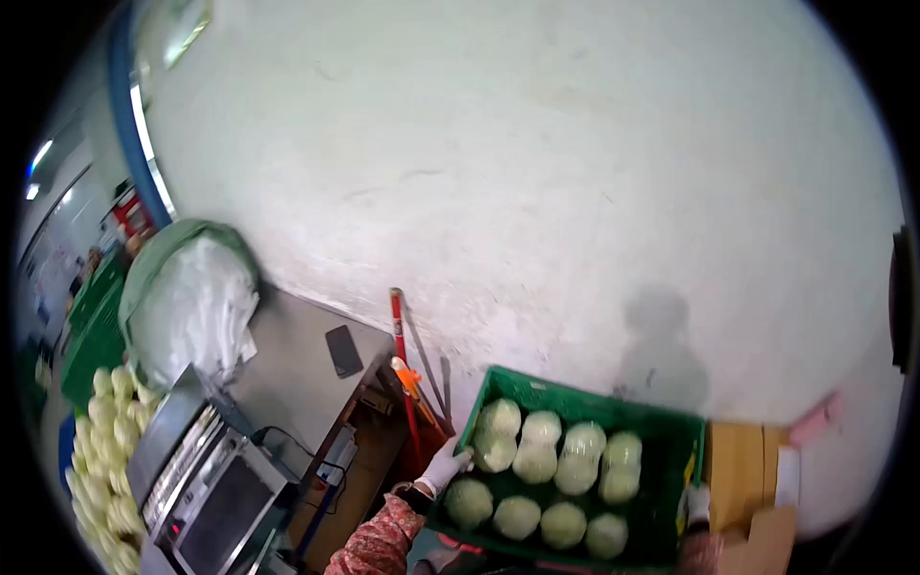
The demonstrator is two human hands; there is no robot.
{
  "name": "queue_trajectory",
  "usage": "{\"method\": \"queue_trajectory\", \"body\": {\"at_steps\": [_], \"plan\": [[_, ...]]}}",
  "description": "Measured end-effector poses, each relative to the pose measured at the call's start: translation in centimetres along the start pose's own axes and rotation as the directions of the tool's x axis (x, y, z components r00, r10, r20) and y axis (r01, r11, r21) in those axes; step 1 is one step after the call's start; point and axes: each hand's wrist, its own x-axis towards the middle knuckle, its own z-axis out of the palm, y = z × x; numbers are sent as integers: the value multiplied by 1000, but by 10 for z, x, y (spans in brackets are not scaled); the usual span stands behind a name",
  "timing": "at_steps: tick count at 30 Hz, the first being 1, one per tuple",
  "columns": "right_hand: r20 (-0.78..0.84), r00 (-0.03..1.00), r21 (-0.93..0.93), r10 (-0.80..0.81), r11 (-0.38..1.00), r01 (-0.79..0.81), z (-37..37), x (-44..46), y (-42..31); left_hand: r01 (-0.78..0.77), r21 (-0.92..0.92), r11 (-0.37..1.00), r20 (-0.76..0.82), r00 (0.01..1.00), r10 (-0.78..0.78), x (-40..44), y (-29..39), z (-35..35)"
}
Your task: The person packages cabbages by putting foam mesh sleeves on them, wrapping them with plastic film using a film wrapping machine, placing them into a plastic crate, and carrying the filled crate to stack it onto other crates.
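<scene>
A green plastic crate [671,450] sits low in the view, tilted a little. Two rows of pale green vegetable heads, apparently cabbages [580,460] in shiny clear film, lie inside it; its right end shows bare crate. My left hand [444,467], in a white glove below a red patterned sleeve, is closed over the crate's left side. On the opposite side my right hand [699,503], also gloved, grips the right wall, its fingers partly hidden.
Cardboard boxes [738,474] stand right of the crate. At left are a machine with a dark screen [225,503], piled pale green vegetables [110,441], a grey table [297,350] holding a phone [343,351], and a bag with white plastic [196,307]. Red poles [399,331] lean on the wall.
</scene>
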Motion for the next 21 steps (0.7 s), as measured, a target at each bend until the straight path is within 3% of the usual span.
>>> {"method": "queue_trajectory", "body": {"at_steps": [1, 2, 4, 5, 7, 9, 10, 11, 13, 15, 16, 19, 21], "plan": [[186, 962, 323, 197, 913, -250, -6, 11, 13, 146, -33, 989, -19, 989, -147, 1, 5, 5], [265, 921, 305, 287, 881, -362, -13, 2, 1, 126, -57, 990, -57, 990, -129, 7, -2, 8], [255, 885, 207, 390, 872, -444, -16, 5, -5, -57, 277, 959, -155, 982, 103, 15, -22, 11], [308, 859, 249, 409, 837, -488, -8, 23, 18, 26, 261, 965, -166, 986, 19, 1, -7, 15], [412, 797, 314, 442, 752, -579, 7, 64, 71, 35, 336, 941, -228, 973, 45, -18, -4, 19], [305, 860, 215, 410, 850, -481, -5, 41, 37, 77, 392, 917, -300, 953, 48, -38, -7, 15], [270, 884, 168, 381, 886, -433, -8, 36, 27, 153, 361, 920, -338, 941, -24, -54, -8, 10], [251, 905, 142, 344, 911, -386, -9, 28, 17, 98, 345, 933, -368, 929, 39, -72, -10, 6], [266, 930, 131, 252, 947, -294, -6, 9, 1, 177, 345, 922, -456, 890, -1, -122, -4, -1], [318, 941, 171, 112, 970, -173, 1, -11, -21, 92, 275, 957, -533, 843, 72, -162, -40, -11], [353, 934, 164, 51, 980, -116, 5, -18, -31, 139, 207, 968, -604, 797, 15, -191, -43, -10], [475, 876, 131, -82, 991, 22, 29, -48, -66, 82, 67, 994, -721, 693, -9, -290, -56, -2], [532, 806, 160, -260, 965, 206, 54, -63, -76, 77, -96, 992, -773, 622, -123, -365, -58, 9]]}}
